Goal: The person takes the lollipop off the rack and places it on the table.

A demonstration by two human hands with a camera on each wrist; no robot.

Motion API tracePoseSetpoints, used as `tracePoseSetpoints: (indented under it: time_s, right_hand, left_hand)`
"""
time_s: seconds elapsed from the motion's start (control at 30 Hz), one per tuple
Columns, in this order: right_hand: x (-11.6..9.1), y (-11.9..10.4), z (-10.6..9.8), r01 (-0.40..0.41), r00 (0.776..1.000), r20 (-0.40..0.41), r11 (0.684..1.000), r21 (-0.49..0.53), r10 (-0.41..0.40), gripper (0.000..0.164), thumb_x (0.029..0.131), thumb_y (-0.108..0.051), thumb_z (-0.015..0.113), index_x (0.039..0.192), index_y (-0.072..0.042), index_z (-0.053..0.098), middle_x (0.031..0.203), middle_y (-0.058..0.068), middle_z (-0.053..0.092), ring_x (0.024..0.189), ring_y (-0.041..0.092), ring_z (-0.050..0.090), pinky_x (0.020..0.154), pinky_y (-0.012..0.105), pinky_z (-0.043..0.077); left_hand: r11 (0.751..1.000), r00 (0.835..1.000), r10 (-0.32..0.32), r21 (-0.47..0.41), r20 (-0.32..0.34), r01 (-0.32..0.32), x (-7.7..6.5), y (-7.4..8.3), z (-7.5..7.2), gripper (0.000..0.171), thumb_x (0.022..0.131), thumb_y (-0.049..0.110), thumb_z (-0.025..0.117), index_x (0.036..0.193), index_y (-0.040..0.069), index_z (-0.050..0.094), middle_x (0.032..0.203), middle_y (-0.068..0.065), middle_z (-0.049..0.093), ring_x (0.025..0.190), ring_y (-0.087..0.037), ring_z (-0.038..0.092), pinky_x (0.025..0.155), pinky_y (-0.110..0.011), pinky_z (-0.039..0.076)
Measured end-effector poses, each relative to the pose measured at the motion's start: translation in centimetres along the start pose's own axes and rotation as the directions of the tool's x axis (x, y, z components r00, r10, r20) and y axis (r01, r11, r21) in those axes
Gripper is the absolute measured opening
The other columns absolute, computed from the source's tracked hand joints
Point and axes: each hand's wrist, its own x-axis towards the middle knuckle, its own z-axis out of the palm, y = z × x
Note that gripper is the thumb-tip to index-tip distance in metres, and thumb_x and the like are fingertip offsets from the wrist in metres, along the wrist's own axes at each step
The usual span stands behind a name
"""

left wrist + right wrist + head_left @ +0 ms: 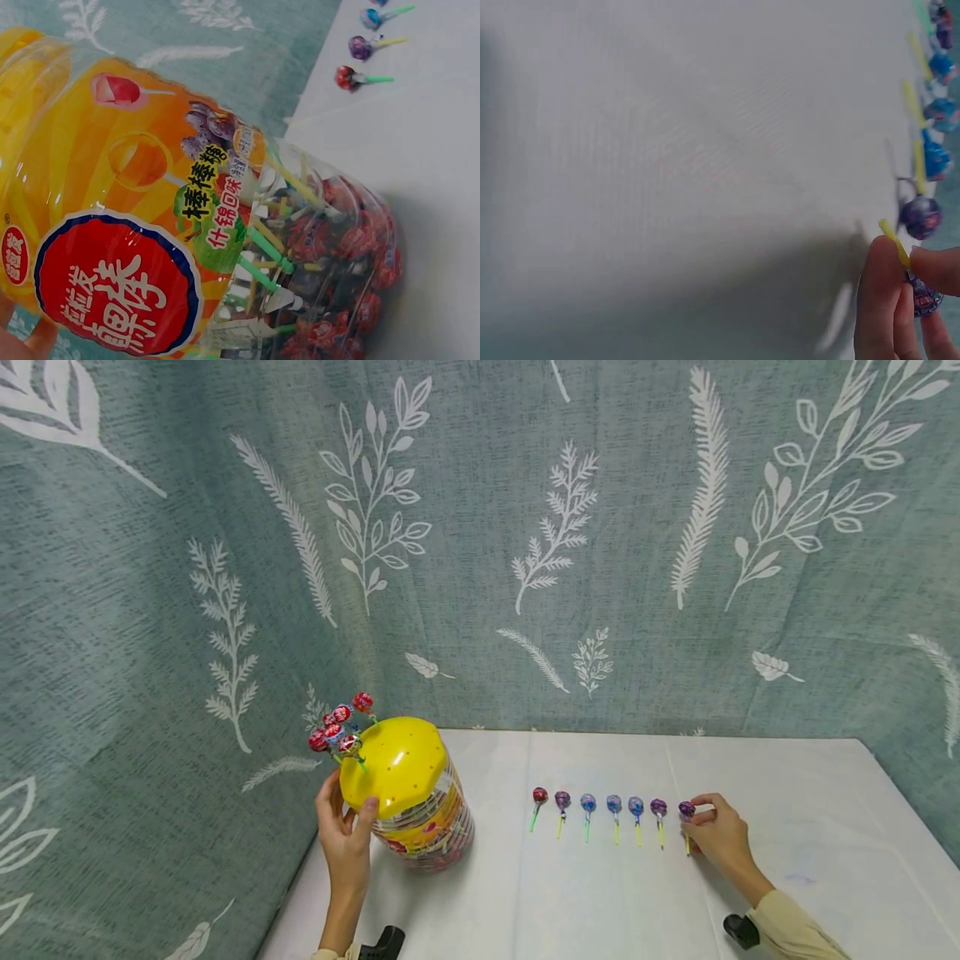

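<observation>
My left hand (347, 831) grips the edge of the yellow lid (405, 764) of a clear plastic candy jar (442, 827), thumb over the front side. Several lollipops (341, 714) with red and mixed wrappers stand in holes at the lid's left edge. In the left wrist view the jar's orange label (120, 195) shows, and lollipops with red wrappers (360, 240) fill its lower part. At the right end of a row, my right hand (720, 839) pinches a purple lollipop (928, 298) by its yellow stick, close over the table.
Several lollipops lie in a row on the white table (600, 902), heads toward the back: a red one (540, 795) at the left end, then purple and blue ones (614, 802). A green curtain (480, 527) with white leaves hangs behind and along the left side.
</observation>
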Motion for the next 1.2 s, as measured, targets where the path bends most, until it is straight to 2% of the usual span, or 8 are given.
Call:
tracePoseSetpoints:
  time_s: [0.2, 0.4, 0.7, 0.9, 1.0, 1.2]
  right_hand:
    - [0.9, 0.9, 0.7, 0.054, 0.998, -0.034, 0.993, -0.107, -0.058, 0.037, 0.075, 0.001, 0.069, 0.107, 0.004, 0.051, 0.068, 0.008, 0.058, 0.046, 0.016, 0.054, 0.043, 0.027, 0.045]
    - [1.2, 1.1, 0.6, 0.098, 0.995, -0.004, 0.986, -0.138, -0.1, 0.036, 0.073, 0.001, 0.068, 0.105, 0.004, 0.052, 0.068, 0.007, 0.057, 0.045, 0.015, 0.053, 0.043, 0.028, 0.045]
    - [1.5, 0.7, -0.1, 0.131, 0.991, 0.005, 0.974, -0.185, -0.132, 0.039, 0.073, -0.001, 0.069, 0.108, 0.004, 0.053, 0.074, 0.008, 0.057, 0.059, 0.017, 0.051, 0.047, 0.028, 0.043]
    - [1.8, -0.4, -0.7, 0.129, 0.992, 0.019, 0.973, -0.189, -0.128, 0.036, 0.076, -0.002, 0.067, 0.108, 0.006, 0.053, 0.075, 0.01, 0.054, 0.054, 0.017, 0.05, 0.044, 0.029, 0.043]
    - [1.9, -1.4, -1.1, 0.14, 0.99, 0.026, 0.971, -0.193, -0.137, 0.034, 0.077, -0.002, 0.068, 0.107, 0.007, 0.054, 0.077, 0.013, 0.056, 0.057, 0.019, 0.052, 0.047, 0.03, 0.043]
    - [2.2, -4.0, -1.5, 0.198, 0.98, 0.008, 0.961, -0.194, -0.2, 0.032, 0.078, -0.004, 0.07, 0.106, 0.006, 0.057, 0.084, 0.016, 0.06, 0.07, 0.026, 0.059, 0.056, 0.032, 0.047]
  left_hand:
    - [1.0, 1.0, 0.02, -0.001, 0.01, -0.02, 0.0, 0.0, 0.0, 0.065, 0.087, 0.005, 0.059, 0.145, 0.012, 0.031, 0.145, -0.007, 0.033, 0.128, -0.018, 0.036, 0.095, -0.019, 0.035]
    - [1.0, 1.0, 0.018, 0.004, 0.011, -0.018, -0.1, 0.0, 0.1, 0.065, 0.087, 0.005, 0.059, 0.145, 0.013, 0.031, 0.145, -0.004, 0.033, 0.128, -0.017, 0.035, 0.095, -0.018, 0.034]
    - [0.998, 1.0, 0.007, 0.055, -0.007, -0.007, 0.1, -0.1, 0.0, 0.065, 0.087, 0.009, 0.06, 0.145, 0.015, 0.032, 0.144, -0.001, 0.035, 0.13, -0.018, 0.033, 0.097, -0.027, 0.032]
    - [0.999, 1.0, 0.009, 0.046, -0.012, -0.009, 0.1, -0.2, -0.1, 0.065, 0.087, 0.01, 0.06, 0.145, 0.015, 0.032, 0.145, -0.003, 0.034, 0.129, -0.018, 0.034, 0.097, -0.029, 0.031]
    - [0.999, 1.0, 0.011, 0.043, -0.014, -0.01, 0.1, -0.3, -0.2, 0.064, 0.087, 0.011, 0.06, 0.144, 0.016, 0.033, 0.144, -0.002, 0.035, 0.129, -0.018, 0.034, 0.096, -0.027, 0.032]
    - [0.999, 1.0, 0.031, 0.022, 0.0, -0.031, 0.1, -0.4, 0.0, 0.064, 0.087, 0.009, 0.06, 0.144, 0.013, 0.033, 0.144, -0.005, 0.035, 0.128, -0.02, 0.034, 0.095, -0.022, 0.033]
